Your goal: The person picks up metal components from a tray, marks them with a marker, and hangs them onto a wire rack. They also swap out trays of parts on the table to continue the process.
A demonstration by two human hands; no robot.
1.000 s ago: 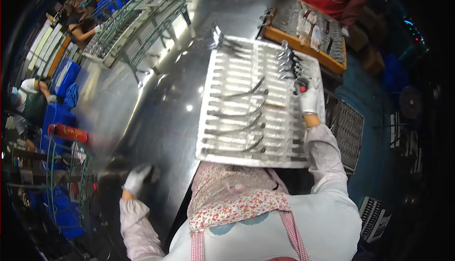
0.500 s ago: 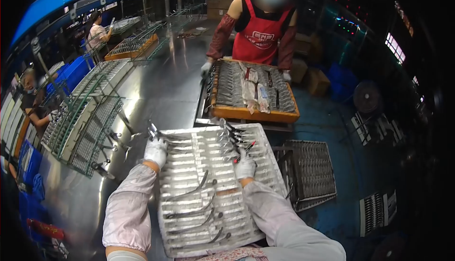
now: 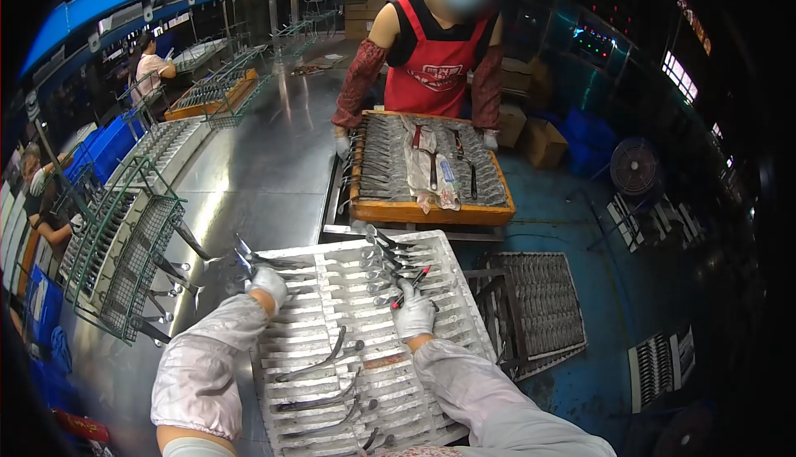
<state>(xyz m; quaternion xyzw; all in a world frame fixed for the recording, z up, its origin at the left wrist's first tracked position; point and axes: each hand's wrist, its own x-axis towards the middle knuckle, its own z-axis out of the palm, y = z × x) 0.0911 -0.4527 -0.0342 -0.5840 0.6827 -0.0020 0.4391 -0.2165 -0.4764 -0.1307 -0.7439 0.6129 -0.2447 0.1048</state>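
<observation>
A white slotted tray [image 3: 373,362] lies in front of me on the metal table. My gloved right hand [image 3: 414,312] is closed around a red-and-black tool [image 3: 413,285] above the tray's upper right part. Just beyond it, several metal tools [image 3: 381,262] rest in a row in the slots. At the tray's upper left edge, my gloved left hand [image 3: 269,285] is beside shiny metal tools [image 3: 246,258]; its fingers are partly hidden, so its grip is unclear. Several dark curved handles [image 3: 319,359] lie across the lower left slots.
A co-worker in a red apron [image 3: 427,75] stands behind an orange-framed tray [image 3: 431,212] of tools. Green wire racks [image 3: 124,262] stand at left, near other seated workers. Dark slotted trays [image 3: 539,299] and a fan [image 3: 635,167] are at right.
The view has tilted up since the first frame. My left hand has come from the lower left to the tray's upper left edge. My right hand still holds the red-and-black tool.
</observation>
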